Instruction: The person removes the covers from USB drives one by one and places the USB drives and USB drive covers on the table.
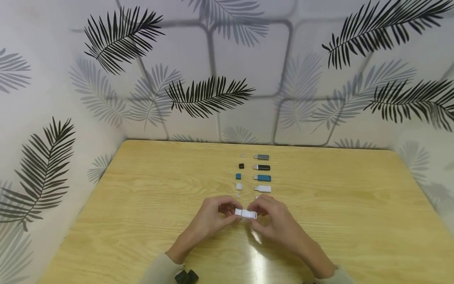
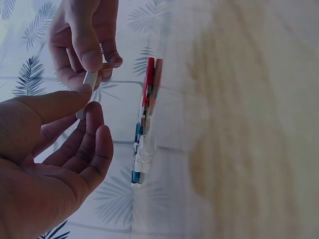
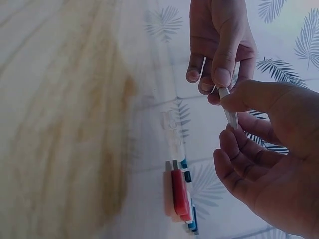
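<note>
A white USB flash drive (image 1: 250, 213) is held level between both hands, just above the wooden table. My left hand (image 1: 215, 215) pinches its white cap (image 1: 238, 212) end between thumb and fingers. From the other side my right hand (image 1: 276, 219) pinches the body of the drive. A thin line runs between cap and body; whether the cap is fully seated I cannot tell. In the left wrist view, fingertips cover much of the white drive (image 2: 90, 78). The right wrist view shows the two hands meeting at the slim white drive (image 3: 231, 117).
Beyond the hands, uncapped drives lie in a column: grey (image 1: 261, 157), black (image 1: 262, 167), blue (image 1: 263, 178), white (image 1: 263, 189) and red (image 3: 179, 193). To their left lie a black cap (image 1: 241, 166), a blue cap (image 1: 238, 176), a white cap (image 1: 239, 186) and transparent caps.
</note>
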`<move>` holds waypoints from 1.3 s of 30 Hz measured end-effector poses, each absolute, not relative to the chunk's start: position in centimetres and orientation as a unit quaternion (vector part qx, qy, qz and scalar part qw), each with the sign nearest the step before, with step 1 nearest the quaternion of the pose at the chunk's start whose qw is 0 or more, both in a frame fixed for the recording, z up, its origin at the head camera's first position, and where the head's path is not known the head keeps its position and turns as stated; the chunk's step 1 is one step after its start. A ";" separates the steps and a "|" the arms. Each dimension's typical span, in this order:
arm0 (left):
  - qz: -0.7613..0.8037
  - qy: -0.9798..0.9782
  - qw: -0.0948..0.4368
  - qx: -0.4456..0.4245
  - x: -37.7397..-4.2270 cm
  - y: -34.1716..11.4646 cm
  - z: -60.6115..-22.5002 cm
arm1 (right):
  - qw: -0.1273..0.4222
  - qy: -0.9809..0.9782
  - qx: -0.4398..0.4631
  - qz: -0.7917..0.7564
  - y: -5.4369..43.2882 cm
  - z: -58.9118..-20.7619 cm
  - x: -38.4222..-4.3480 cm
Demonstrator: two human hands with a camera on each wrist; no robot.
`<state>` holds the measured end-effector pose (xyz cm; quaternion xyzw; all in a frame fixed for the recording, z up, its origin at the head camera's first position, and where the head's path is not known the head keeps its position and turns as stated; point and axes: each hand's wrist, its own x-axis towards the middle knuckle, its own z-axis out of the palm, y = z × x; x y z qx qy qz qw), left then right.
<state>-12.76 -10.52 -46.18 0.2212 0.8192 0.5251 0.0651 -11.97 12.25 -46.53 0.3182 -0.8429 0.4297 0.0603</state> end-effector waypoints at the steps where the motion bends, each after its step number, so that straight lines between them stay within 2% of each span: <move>1: 0.527 0.818 0.063 0.224 -12.8 -10.5 -46.1 | 0.060 -0.842 0.316 0.434 12.3 -46.4 -12.0; 21: 0.537 0.800 0.059 0.261 -13.2 -9.9 -44.7 | 0.071 -0.827 0.356 0.430 13.8 -44.9 -12.5; 39: 0.570 0.779 0.057 0.255 -12.9 -10.3 -44.2 | 0.090 -0.795 0.404 0.442 14.1 -44.0 -12.5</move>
